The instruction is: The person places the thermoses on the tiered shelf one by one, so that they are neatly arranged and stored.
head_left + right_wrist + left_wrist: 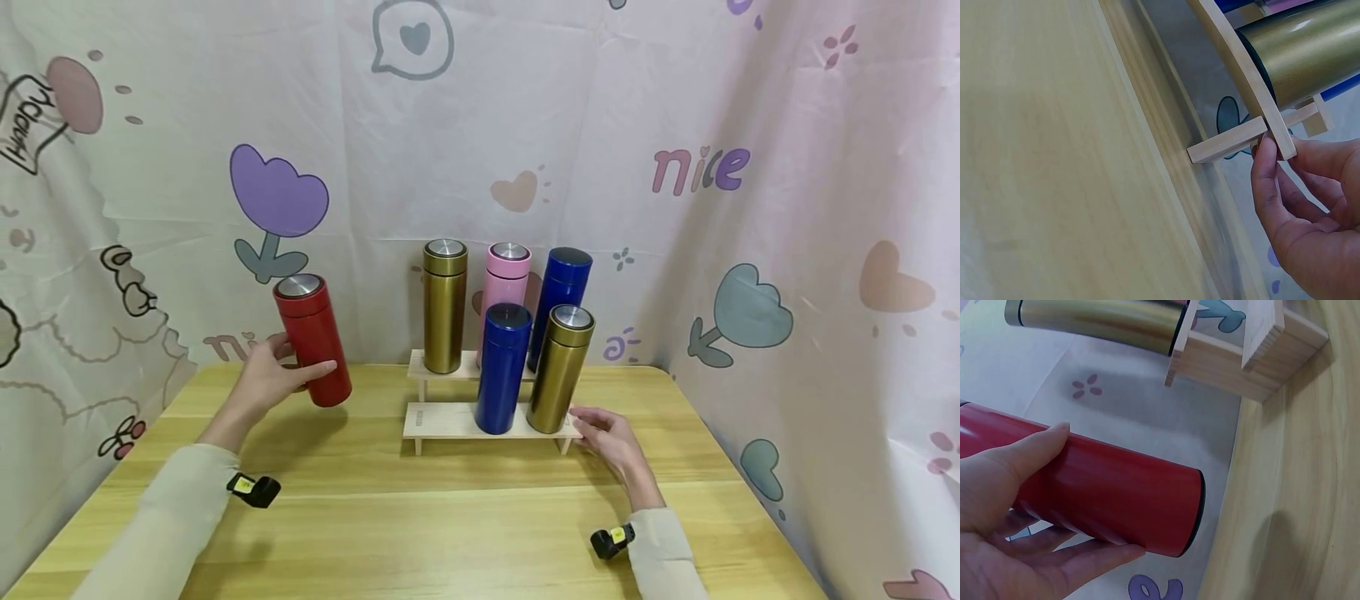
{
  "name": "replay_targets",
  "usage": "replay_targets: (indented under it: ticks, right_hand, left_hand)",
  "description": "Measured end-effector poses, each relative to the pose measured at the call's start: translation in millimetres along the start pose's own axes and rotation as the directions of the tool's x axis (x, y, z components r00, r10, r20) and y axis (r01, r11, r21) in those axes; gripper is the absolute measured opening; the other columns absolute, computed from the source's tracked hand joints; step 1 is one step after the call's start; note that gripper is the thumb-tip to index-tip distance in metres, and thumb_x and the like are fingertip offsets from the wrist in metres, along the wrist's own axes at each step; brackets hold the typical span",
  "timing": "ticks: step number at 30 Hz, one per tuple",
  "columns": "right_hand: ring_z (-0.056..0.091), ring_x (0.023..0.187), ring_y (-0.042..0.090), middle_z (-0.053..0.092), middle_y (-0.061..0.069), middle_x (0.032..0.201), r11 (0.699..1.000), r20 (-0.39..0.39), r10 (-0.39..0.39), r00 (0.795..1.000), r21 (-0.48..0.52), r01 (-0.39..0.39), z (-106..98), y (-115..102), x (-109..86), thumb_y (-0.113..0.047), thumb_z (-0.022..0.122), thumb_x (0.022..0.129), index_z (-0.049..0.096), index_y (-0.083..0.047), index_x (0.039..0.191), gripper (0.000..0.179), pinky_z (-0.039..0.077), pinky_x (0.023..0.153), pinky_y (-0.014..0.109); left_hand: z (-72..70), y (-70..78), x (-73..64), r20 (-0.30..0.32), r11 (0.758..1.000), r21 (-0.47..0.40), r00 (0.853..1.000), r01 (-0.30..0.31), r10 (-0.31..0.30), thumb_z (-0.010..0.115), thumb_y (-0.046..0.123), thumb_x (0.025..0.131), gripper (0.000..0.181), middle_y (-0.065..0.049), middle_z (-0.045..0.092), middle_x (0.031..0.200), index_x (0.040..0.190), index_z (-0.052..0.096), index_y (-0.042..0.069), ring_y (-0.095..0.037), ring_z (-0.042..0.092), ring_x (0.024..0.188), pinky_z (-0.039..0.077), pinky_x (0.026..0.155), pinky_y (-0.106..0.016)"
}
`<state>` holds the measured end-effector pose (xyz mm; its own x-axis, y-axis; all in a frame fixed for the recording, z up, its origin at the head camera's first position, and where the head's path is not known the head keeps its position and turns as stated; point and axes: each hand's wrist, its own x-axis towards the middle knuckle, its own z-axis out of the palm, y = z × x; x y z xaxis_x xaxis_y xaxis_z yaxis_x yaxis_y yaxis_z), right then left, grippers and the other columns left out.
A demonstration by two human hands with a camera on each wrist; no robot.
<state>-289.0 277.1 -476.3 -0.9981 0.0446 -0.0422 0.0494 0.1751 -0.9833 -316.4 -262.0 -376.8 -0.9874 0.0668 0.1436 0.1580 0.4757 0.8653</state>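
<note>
My left hand [267,377] grips a red thermos bottle [313,346] with a steel-topped lid, thumb on one side and fingers round the other. In the left wrist view the bottle's dark base stands clear above the table, slightly tilted. With thumb and fingers my right hand [609,437] pinches the right end of a two-step wooden rack [450,421]. On its lower step stand a blue thermos [502,371] and a gold thermos [558,371]. The upper step bears another gold thermos [444,312], a pink thermos [504,279] and a second blue thermos [562,279], the last two partly hidden.
The wooden table [450,533] carries the rack near its back edge. Behind it hangs a patterned curtain [360,108], which also runs along both sides. A small black camera [255,490] sits on the left wrist, and another camera [611,540] on the right.
</note>
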Motion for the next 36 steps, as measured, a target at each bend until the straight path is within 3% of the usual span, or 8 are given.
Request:
replay_targets:
  ticks: [10,17,26,36]
  right_hand:
    - [0.069,0.092,0.012,0.062,0.028,0.133,1.000,0.012,0.003,1.000,0.005,-0.003,0.6,0.9,-0.8,-0.001,0.061,0.101,0.057,0.013,0.136,0.038,0.063,0.084,0.025]
    - [0.069,0.089,0.012,0.068,0.015,0.120,0.999,-0.016,0.038,0.999,0.031,-0.037,0.9,2.1,0.1,0.000,0.062,0.100,0.059,0.011,0.135,0.038,0.063,0.082,0.024]
    - [0.069,0.091,0.010,0.058,0.030,0.139,1.000,0.003,0.009,1.000,0.012,-0.009,0.3,-2.5,-2.1,0.000,0.060,0.101,0.055,0.013,0.138,0.039,0.063,0.084,0.024]
    - [0.069,0.090,0.009,0.065,0.021,0.127,1.000,0.009,0.018,1.000,0.019,-0.018,-0.8,-2.2,-1.3,-0.001,0.061,0.100,0.056,0.013,0.137,0.040,0.062,0.083,0.022]
  left_hand:
    - [7.7,13.1,-9.0,0.026,1.000,0.006,0.999,-0.022,0.021,0.078,0.039,0.092,0.084,-0.029,0.052,0.148,0.155,0.037,0.002,-0.049,0.063,0.122,0.064,0.089,-0.049]
    - [15.9,23.3,-11.6,0.041,0.999,0.008,0.998,-0.045,0.045,0.081,0.039,0.090,0.082,-0.028,0.054,0.145,0.152,0.040,0.003,-0.049,0.063,0.122,0.064,0.088,-0.049]
    - [31.4,30.1,-13.2,0.070,0.998,-0.028,0.996,-0.060,0.062,0.082,0.036,0.089,0.079,-0.028,0.055,0.144,0.150,0.044,0.003,-0.047,0.065,0.118,0.064,0.088,-0.049]
    - [49.8,38.4,-10.3,0.099,0.994,-0.087,0.993,-0.062,0.070,0.085,0.032,0.087,0.077,-0.026,0.057,0.142,0.149,0.046,0.007,-0.041,0.069,0.113,0.065,0.085,-0.049]
